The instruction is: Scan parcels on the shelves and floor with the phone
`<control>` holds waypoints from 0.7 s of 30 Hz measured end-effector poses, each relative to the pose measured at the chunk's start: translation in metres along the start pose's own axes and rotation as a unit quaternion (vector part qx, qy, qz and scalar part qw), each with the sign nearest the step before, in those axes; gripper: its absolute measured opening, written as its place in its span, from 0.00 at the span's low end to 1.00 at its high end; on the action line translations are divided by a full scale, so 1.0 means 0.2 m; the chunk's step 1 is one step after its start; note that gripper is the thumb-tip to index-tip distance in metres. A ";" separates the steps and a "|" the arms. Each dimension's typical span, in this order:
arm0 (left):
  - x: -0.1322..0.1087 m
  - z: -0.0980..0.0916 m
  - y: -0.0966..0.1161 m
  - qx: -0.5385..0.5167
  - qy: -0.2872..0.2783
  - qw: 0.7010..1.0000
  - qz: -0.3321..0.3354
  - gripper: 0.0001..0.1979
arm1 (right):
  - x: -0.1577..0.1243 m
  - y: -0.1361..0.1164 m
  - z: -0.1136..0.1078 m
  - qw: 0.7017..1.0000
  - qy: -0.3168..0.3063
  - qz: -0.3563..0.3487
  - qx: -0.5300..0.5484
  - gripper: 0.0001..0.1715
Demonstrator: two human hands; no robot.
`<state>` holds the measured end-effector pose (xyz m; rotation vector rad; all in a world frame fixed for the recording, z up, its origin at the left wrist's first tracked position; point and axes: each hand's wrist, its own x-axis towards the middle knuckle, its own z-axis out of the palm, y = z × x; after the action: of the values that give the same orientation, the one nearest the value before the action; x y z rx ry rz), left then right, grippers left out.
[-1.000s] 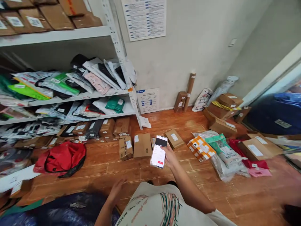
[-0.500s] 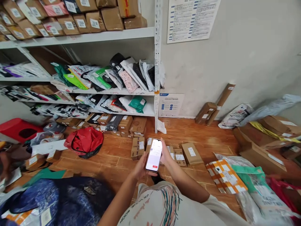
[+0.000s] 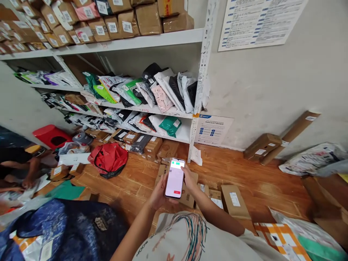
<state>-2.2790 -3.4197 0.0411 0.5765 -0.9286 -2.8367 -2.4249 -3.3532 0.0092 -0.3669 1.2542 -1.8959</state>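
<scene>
A smartphone [image 3: 174, 183] with a lit, mostly white screen and a red button near its bottom is held upright in front of my torso. My left hand [image 3: 160, 190] wraps its left edge and lower back. On the other side, my right hand [image 3: 189, 178] grips the upper right edge, with a fingertip over the screen near the top. Under and behind the phone, cardboard parcels [image 3: 190, 195] rest on the wooden floor, partly hidden by my hands. Farther right lies a flat brown parcel [image 3: 235, 200] with a white label.
White shelves [image 3: 114, 44] hold many labelled boxes and plastic mailers. A red bag [image 3: 108, 159] and a large blue sack [image 3: 81, 232] lie on the left. Another person's hands [image 3: 28, 181] are at the far left. A long cardboard tube [image 3: 296, 134] leans against the wall.
My view has swung left, so shelves and floor parcels sit farther right. The phone's screen now shows green marks near the top, and my right fingertip has come over the screen.
</scene>
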 end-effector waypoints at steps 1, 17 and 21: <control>0.03 0.00 0.02 0.010 0.008 1.000 0.010 0.33 | 0.05 0.00 -0.01 1.000 -0.009 0.000 -0.012 0.14; 0.02 -0.50 0.55 0.014 0.053 0.997 0.062 0.33 | 0.49 0.19 0.54 0.989 -0.080 0.038 -0.122 0.18; -0.06 -0.79 0.82 0.007 0.045 0.997 0.058 0.33 | 0.64 0.35 0.86 0.990 -0.075 0.032 -0.119 0.21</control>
<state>-2.2115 -3.6357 0.0239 0.6264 -0.9346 -2.6808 -2.3641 -3.5708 0.0037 -0.5769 1.3771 -1.6370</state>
